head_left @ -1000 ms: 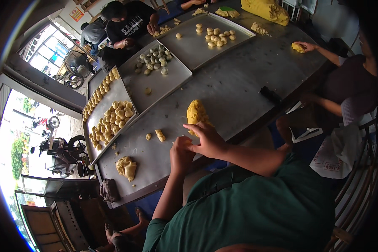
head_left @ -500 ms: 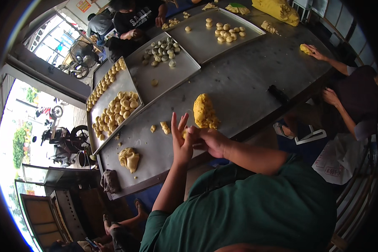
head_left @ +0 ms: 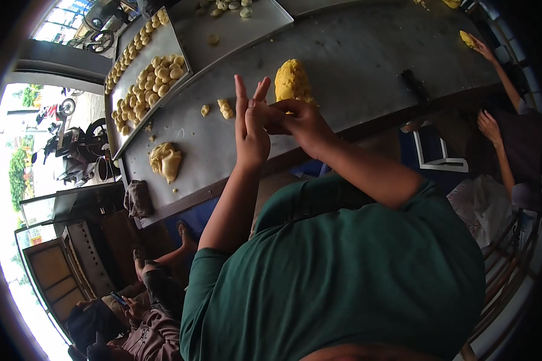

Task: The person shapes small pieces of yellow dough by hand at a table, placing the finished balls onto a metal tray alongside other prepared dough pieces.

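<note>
Over the near edge of the metal bench (head_left: pixel 355 66), the person's left grip (head_left: pixel 253 137) and right grip (head_left: pixel 306 125) meet, the right one bent inward against the thumb side of the left. Two fingers of the left grip stand straight up and apart, yet I cannot tell whether either grip is closed on anything, because the place where they meet is hidden. For close handwork like this, light and even pressure seems best, with the raised fingers kept clear and the wrists loose, so that any soft dough there would not tear or squash. The yellow dough mound (head_left: pixel 293 78) lies on the bench just beyond the right grip, which overlaps its near end in this view; whether they touch is unclear. To the left of the left grip lie an oblong dough piece (head_left: pixel 225 109) and a smaller dough bit (head_left: pixel 205 111), with a pale dough lump (head_left: pixel 165 161) farther left, near the tray (head_left: pixel 159 42) of dough balls (head_left: pixel 162 75)
</note>
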